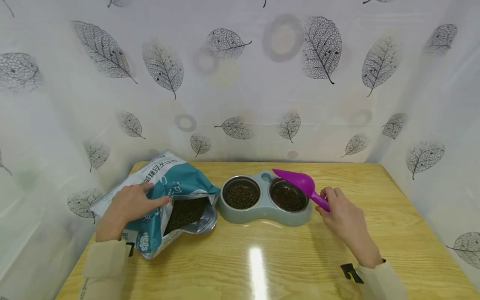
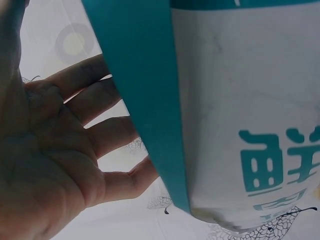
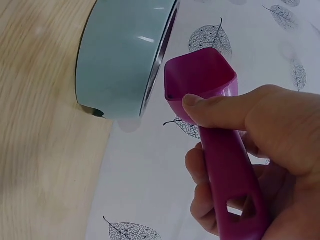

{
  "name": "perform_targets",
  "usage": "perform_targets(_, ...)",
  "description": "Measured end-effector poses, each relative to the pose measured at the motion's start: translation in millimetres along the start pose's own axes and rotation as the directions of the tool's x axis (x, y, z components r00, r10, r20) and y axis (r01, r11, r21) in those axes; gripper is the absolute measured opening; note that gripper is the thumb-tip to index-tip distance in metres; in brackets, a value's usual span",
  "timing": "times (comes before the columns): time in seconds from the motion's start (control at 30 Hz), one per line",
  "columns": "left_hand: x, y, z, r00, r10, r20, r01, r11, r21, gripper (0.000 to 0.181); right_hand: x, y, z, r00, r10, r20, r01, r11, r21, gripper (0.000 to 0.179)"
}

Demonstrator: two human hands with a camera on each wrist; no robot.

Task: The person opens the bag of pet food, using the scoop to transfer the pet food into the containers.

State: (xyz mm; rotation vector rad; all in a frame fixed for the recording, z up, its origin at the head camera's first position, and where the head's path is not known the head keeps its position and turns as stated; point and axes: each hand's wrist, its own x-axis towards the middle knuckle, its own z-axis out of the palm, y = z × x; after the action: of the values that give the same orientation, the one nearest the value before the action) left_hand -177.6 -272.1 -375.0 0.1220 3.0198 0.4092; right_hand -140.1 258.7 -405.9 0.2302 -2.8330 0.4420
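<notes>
My right hand (image 1: 346,218) grips the handle of a purple scoop (image 1: 302,182), thumb along its top in the right wrist view. The scoop's head is over the right bowl (image 1: 288,195), which has brown kibble in it. The left bowl (image 1: 241,192) holds kibble too; both metal bowls sit in a pale blue double feeder (image 1: 264,211). On the left, my left hand (image 1: 129,204) rests on a teal and white pet food bag (image 1: 187,180) with its fingers extended. The bag lies on its side, mouth facing right, dark kibble (image 1: 186,212) showing inside.
Everything stands on a wooden table (image 1: 225,266), the bag right beside the feeder's left end. A white curtain (image 1: 240,100) with leaf prints hangs behind the table and along both sides.
</notes>
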Motion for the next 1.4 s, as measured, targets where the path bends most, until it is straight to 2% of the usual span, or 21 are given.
perform_targets(0.3,-0.3,0.6,0.6,1.000,-0.007,0.007,0.007,1.000,0.009,0.101,-1.6,-0.9,7.8,0.999,-0.028,-0.043,0.027,0.999,-0.026,0.033)
perform_targets(0.43,-0.2,0.5,1.0,1.000,-0.007,0.007,0.007,1.000,0.012,0.101,-1.8,-0.4,7.9,0.998,-0.028,-0.048,0.028,1.000,0.007,0.032)
perform_targets(0.53,0.1,0.3,1.0,1.000,-0.007,0.007,0.007,1.000,0.012,0.101,-1.1,-0.3,5.5,1.000,0.005,-0.001,-0.005,0.991,0.135,0.029)
perform_targets(0.67,0.4,-0.2,1.2,1.000,-0.009,0.009,0.009,1.000,0.014,0.101,-1.2,-1.8,0.6,0.993,0.062,0.098,-0.090,0.945,0.315,0.027)
perform_targets(0.83,0.1,-0.5,2.0,1.000,-0.010,0.007,0.010,1.000,0.013,0.101,-4.4,-8.6,-5.1,0.971,0.084,0.225,-0.174,0.892,0.417,0.036)
perform_targets(0.97,-1.0,-0.4,2.4,1.000,-0.009,0.014,0.009,1.000,0.008,0.101,-9.5,-17.5,-6.3,0.943,-0.004,0.334,-0.173,0.851,0.497,0.040)
perform_targets(1.07,-1.1,0.2,2.3,1.000,-0.007,0.015,0.007,1.000,0.005,0.101,-14.3,-26.8,-5.0,0.918,-0.127,0.375,-0.103,0.838,0.536,0.040)
perform_targets(1.17,-0.8,0.2,1.6,1.000,-0.005,0.011,0.005,1.000,0.006,0.100,-17.0,-39.9,-1.0,0.892,-0.248,0.379,-0.011,0.824,0.566,0.031)
perform_targets(1.27,-0.4,-0.2,0.9,1.000,-0.002,0.010,0.002,1.000,0.006,0.100,-17.4,-55.4,5.8,0.869,-0.350,0.349,0.085,0.802,0.591,0.017)
perform_targets(1.33,-0.1,-0.2,0.7,1.000,-0.001,0.010,0.001,1.000,0.005,0.099,-17.0,-66.2,11.0,0.855,-0.399,0.332,0.137,0.791,0.597,0.011)
perform_targets(1.4,0.0,-0.2,0.6,1.000,-0.001,0.010,0.001,1.000,0.005,0.099,-16.0,-76.8,15.9,0.841,-0.439,0.316,0.188,0.785,0.590,0.013)
